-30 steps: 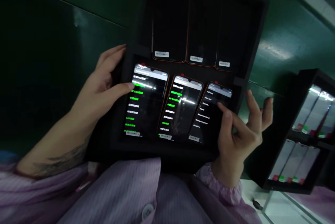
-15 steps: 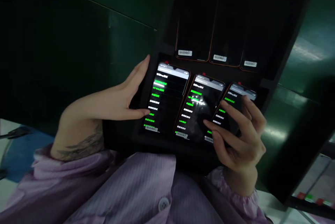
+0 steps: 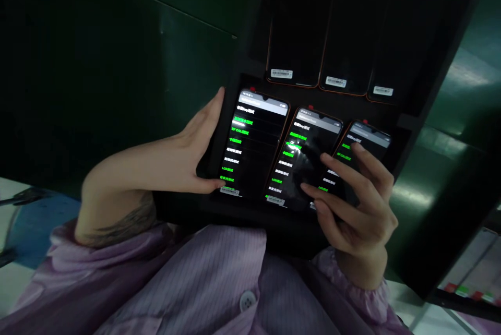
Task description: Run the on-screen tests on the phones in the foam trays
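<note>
A black tray (image 3: 395, 27) leans against my body and carries two rows of phones. The three phones in the lower row are lit with green menu text: a left phone (image 3: 254, 142), a middle phone (image 3: 301, 160) and a right phone (image 3: 366, 142). The upper row of phones (image 3: 336, 22) is dark, each with a barcode label. My left hand (image 3: 183, 160) grips the tray's left edge, thumb resting at the bottom of the left phone. My right hand (image 3: 352, 204) has its fingers spread over the middle and right phone screens, fingertips touching the glass.
Dark green panels (image 3: 117, 63) rise behind and to the left of the tray. A second black tray (image 3: 469, 288) with lit phones shows at the lower right. My purple striped coat (image 3: 219, 283) fills the bottom, and a blue surface (image 3: 31, 230) lies at the left.
My left thumb slid down the left phone from its top to its bottom. My right hand moved from the right phone's edge to lie over the middle and right screens; the view shifted left.
</note>
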Demonstrator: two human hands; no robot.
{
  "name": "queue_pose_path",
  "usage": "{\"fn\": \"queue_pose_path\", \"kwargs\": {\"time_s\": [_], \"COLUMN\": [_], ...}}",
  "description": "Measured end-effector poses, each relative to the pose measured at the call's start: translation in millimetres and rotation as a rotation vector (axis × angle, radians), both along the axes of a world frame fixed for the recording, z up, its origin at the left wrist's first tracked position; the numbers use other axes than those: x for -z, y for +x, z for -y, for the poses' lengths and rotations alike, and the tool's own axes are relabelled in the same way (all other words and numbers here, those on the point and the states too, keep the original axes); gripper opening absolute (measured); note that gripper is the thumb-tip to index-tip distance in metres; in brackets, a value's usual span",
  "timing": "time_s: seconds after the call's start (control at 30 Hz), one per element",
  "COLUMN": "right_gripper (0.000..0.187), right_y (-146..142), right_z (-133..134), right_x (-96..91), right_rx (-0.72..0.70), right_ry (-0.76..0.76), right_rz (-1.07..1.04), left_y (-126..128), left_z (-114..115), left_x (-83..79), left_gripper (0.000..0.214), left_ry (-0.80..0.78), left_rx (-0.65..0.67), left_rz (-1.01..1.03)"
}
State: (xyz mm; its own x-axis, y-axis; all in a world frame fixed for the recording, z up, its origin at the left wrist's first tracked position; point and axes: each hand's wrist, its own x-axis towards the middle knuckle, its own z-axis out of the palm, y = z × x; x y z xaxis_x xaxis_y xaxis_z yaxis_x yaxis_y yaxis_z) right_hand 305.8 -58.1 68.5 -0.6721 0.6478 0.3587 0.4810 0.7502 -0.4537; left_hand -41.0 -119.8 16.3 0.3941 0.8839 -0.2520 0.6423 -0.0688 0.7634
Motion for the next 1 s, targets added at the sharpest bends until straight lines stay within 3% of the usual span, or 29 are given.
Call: {"fn": "queue_pose_path", "kwargs": {"time_s": [0.17, 0.33, 0.53, 0.67, 0.87, 1.0], "right_gripper": [0.019, 0.019, 0.021, 0.022, 0.022, 0.021], "right_y": [-2.2, -2.8, -4.2, -2.8, 0.8, 0.3], "right_z": [0.1, -0.2, 1.4, 1.9, 1.2, 1.6], "right_x": [-0.2, 0.4, 1.3, 1.5, 1.1, 0.6], "right_rx": [-0.002, -0.001, 0.034, 0.032, 0.006, 0.02], "right_ry": [0.007, 0.018, 0.03, 0.029, 0.024, 0.02], "right_rz": [-0.011, -0.014, -0.052, -0.047, -0.045, -0.037], "left_y": [20.8, 27.2, 13.5, 4.6, -3.8, 3.8], "left_z": [1.2, -4.9, -12.8, -14.3, -10.8, -11.5], "left_x": [5.4, 1.2, -13.8, -21.4, -11.2, -8.9], "left_gripper": [0.13, 0.113, 0.121, 0.116, 0.129, 0.128], "left_ry": [0.06, 0.058, -0.072, -0.158, -0.069, -0.072], "left_rx": [-0.202, -0.263, -0.161, -0.194, -0.045, -0.13], "left_rz": [0.032, 0.043, 0.063, 0.12, 0.11, 0.113]}}
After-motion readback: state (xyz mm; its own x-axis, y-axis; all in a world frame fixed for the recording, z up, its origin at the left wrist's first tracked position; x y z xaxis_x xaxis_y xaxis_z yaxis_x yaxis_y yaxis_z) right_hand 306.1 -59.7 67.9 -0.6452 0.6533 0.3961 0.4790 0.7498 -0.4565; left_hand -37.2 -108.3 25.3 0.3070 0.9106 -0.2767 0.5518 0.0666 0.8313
